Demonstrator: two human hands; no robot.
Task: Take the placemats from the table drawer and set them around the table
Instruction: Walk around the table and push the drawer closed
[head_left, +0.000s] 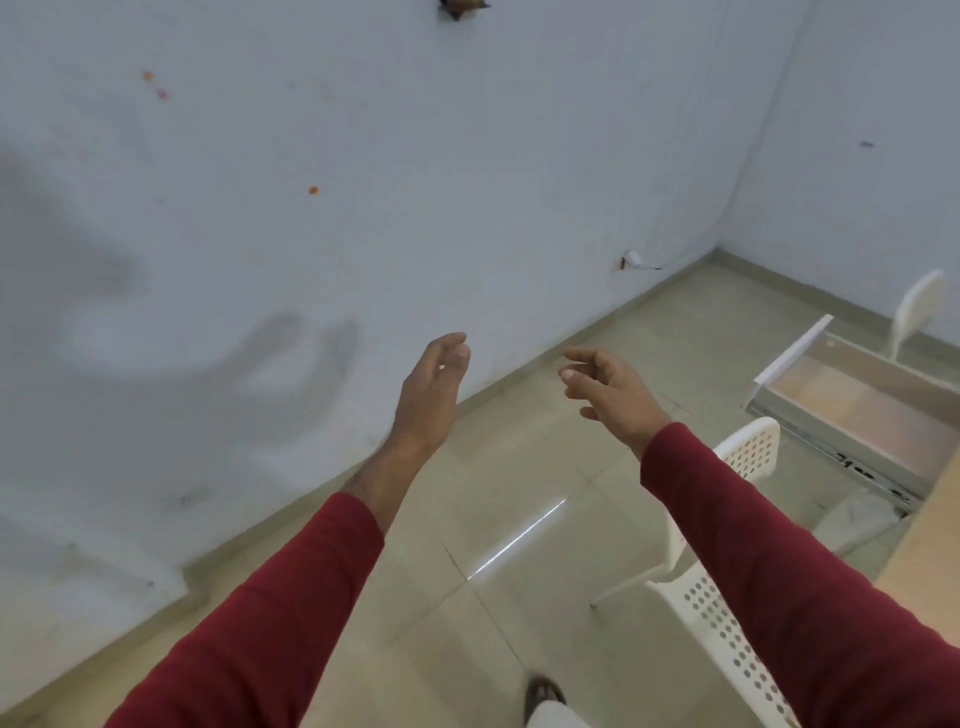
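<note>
Both arms in red sleeves reach forward over the tiled floor. My left hand (434, 387) hangs in the air with loosely curled fingers and holds nothing. My right hand (605, 387) is beside it, fingers relaxed and spread, also holding nothing. At the right edge the table drawer (852, 410) stands pulled out of the light wooden table (930, 561); its inside looks bare, and no placemat shows in this view.
A white perforated chair (727, 587) stands next to the table under my right arm. A second white chair (919, 306) stands beyond the drawer. A pale wall (311, 234) fills the left and back. One foot (543, 693) shows at the bottom.
</note>
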